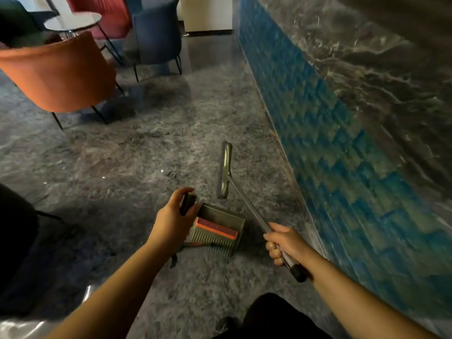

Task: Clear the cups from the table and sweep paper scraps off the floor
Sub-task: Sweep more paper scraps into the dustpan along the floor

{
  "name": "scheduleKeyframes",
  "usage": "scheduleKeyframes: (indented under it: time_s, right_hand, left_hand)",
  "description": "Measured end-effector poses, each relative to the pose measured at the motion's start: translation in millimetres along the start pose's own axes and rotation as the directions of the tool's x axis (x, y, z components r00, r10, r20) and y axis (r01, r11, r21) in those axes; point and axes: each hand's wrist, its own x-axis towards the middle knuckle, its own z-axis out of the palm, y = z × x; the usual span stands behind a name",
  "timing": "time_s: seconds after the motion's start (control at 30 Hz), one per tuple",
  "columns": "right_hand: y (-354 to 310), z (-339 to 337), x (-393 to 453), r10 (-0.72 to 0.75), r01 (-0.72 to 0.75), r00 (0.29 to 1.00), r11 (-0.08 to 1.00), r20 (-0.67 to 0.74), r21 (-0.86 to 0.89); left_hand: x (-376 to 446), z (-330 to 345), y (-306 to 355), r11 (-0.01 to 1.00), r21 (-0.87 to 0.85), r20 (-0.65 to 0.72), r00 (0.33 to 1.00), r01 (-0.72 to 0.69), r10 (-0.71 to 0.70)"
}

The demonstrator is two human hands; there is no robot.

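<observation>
The person stands on a dark marbled floor (122,167) beside a blue tiled wall (330,133), with a tool in each hand. The right hand (285,242) has its fingers (274,250) curled tight round the broom handle (249,209), close to its black end cap. From that grip the handle runs forward and to the left, down to the broom head (226,170), which rests on the floor with its long axis pointing away from the person. The left hand (171,216) holds the black grip of the dustpan (217,228), thumb and fingers wrapped partly around it. The pan sits low, just left of the broom handle and nearer the person than the broom head.

No paper scraps can be made out on the floor here. The round table (73,20) stands well off to the upper left, past the orange chair (58,72), and blur hides whether any cups remain on it. Sweeping probably comes next, and the right hand would drive it.
</observation>
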Motion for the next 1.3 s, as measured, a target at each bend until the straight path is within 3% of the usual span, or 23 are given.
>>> scheduleKeyframes:
  time_s: [0.33, 0.7, 1.1, 1.3]
  right_hand:
    - [-209.9, -8.8, 200.2, -0.042, 0.043, 0.999, 0.999, 0.034, -0.019]
    - [-448.4, 15.6, 404.0, -0.032, 0.033, 0.999, 0.999, 0.022, -0.033]
    - [-666.7, 78.7, 627.9, 0.007, -0.006, 0.999, 0.999, -0.045, 0.04]
    - [-769.8, 82.6, 737.6, 0.014, -0.013, 0.999, 1.0, -0.033, 0.029]
  left_hand:
    - [275.8, 11.8, 53.4, 1.0, 0.026, -0.038, 0.999, 0.005, -0.004]
    - [555.3, -35.1, 122.7, 0.998, -0.041, -0.208, 0.977, 0.041, -0.048]
    - [884.1, -101.6, 155.0, 0.998, 0.036, -0.097, 0.994, 0.053, -0.049]
    - [1043.2, -109.4, 174.9, 0.996, 0.076, -0.121, 0.992, 0.048, -0.038]
